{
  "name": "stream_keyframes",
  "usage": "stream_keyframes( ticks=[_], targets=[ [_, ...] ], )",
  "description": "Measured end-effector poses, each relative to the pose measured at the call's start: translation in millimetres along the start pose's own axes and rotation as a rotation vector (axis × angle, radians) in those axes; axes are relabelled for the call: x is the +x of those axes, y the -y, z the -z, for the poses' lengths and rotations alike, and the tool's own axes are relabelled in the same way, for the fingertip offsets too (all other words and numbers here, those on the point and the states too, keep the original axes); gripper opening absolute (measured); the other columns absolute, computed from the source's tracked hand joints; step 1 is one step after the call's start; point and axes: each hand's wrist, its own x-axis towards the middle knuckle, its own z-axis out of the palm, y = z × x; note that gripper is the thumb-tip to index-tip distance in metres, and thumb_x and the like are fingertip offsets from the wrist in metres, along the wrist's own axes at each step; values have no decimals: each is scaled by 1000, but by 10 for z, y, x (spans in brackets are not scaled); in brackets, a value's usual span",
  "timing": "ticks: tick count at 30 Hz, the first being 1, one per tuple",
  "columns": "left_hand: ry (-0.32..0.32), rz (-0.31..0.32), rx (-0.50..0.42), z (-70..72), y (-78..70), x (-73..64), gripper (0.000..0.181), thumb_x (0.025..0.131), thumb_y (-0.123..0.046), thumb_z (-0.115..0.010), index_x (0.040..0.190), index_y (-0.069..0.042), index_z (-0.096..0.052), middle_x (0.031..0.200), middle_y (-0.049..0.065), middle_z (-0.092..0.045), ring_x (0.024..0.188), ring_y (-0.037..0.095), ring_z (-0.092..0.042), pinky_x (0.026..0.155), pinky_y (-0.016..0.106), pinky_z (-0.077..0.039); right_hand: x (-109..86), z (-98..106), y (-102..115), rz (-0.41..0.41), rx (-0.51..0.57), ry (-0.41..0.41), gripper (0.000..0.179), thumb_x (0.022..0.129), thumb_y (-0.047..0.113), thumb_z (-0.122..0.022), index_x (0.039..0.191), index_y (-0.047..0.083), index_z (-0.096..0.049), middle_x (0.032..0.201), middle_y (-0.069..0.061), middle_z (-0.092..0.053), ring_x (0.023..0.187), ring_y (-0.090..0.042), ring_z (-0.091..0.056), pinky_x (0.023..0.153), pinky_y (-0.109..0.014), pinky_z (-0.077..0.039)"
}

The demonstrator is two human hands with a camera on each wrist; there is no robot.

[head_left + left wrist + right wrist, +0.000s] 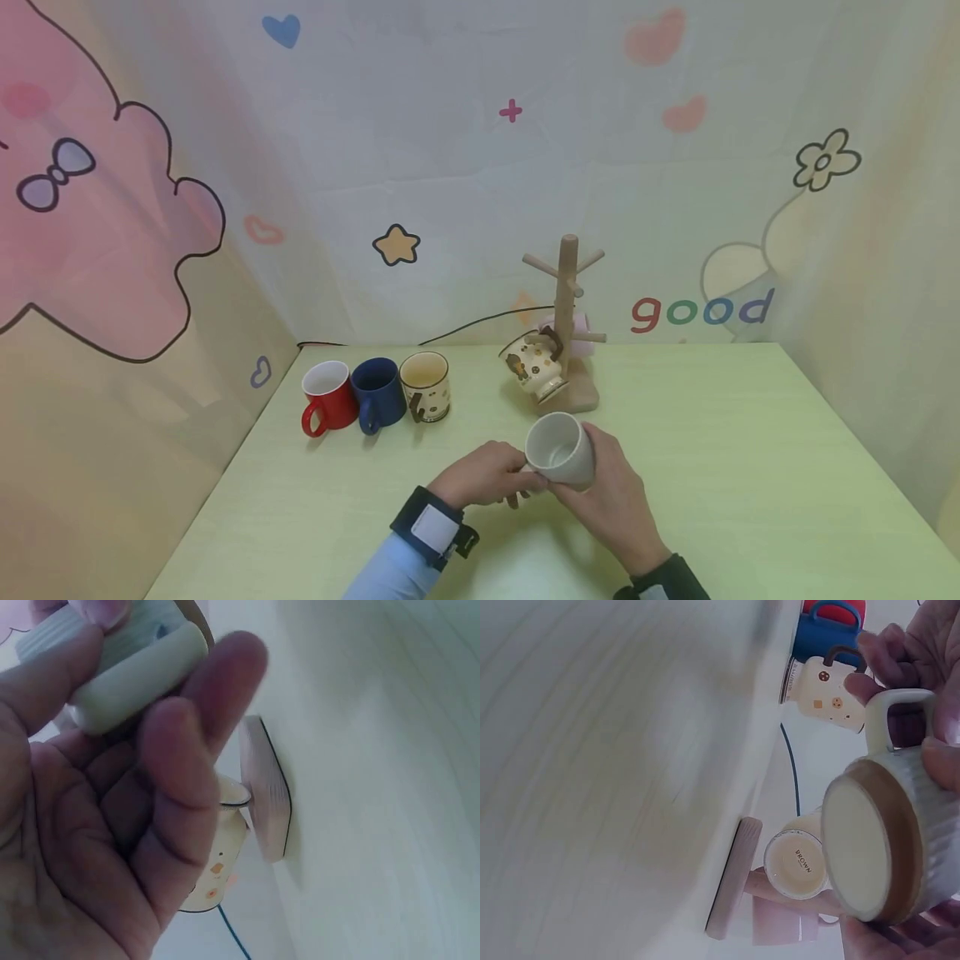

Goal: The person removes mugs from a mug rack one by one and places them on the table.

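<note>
A white mug (561,450) with ribbed sides and a brown band near its base is held up between both hands, its mouth tilted toward the head camera. The right hand (617,500) grips the mug's body from the right. From the other side, the left hand (483,475) pinches the handle (142,679) between thumb and fingers. In the right wrist view the pale underside (856,847) faces the camera. Just beyond the hands, a patterned cream mug (534,367) hangs tilted on a wooden mug tree (567,292). A pink mug (784,922) hangs there too, partly hidden behind the post.
On the left of the table (712,450) stand a red mug (330,392), a blue mug (378,392) and a patterned cream mug with a brown handle (426,385), side by side. A printed curtain (450,150) backs the table.
</note>
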Motion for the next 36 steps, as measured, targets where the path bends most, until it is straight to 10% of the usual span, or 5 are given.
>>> stream_keyframes(
  ticks=[20, 30, 36],
  targets=[
    [-95, 22, -41, 46, -21, -112, 19, 98, -22, -63, 93, -5, -72, 78, 2, -69, 60, 12, -65, 52, 24, -49, 78, 162, 22, -100, -52, 228, 87, 84, 51, -76, 145, 0, -40, 136, -21, -53, 119, -36, -57, 92, -55, -49],
    [-195, 51, 42, 128, 33, -207, 20, 97, -23, -65, 102, -5, -74, 83, 8, -70, 61, 13, -63, 53, 23, -45, 115, 411, -38, -77, -395, 374, 77, 84, 54, -72, 131, -4, -56, 128, -28, -58, 117, -45, -56, 92, -62, -44],
    [-218, 63, 104, 189, 68, -286, 21, 96, -24, -66, 98, -5, -74, 79, 6, -69, 58, 9, -57, 52, 24, -42, 118, 487, -47, -195, -472, 562, 75, 79, 56, -74, 127, -1, -62, 118, -24, -64, 107, -44, -61, 81, -61, -49]
  ],
)
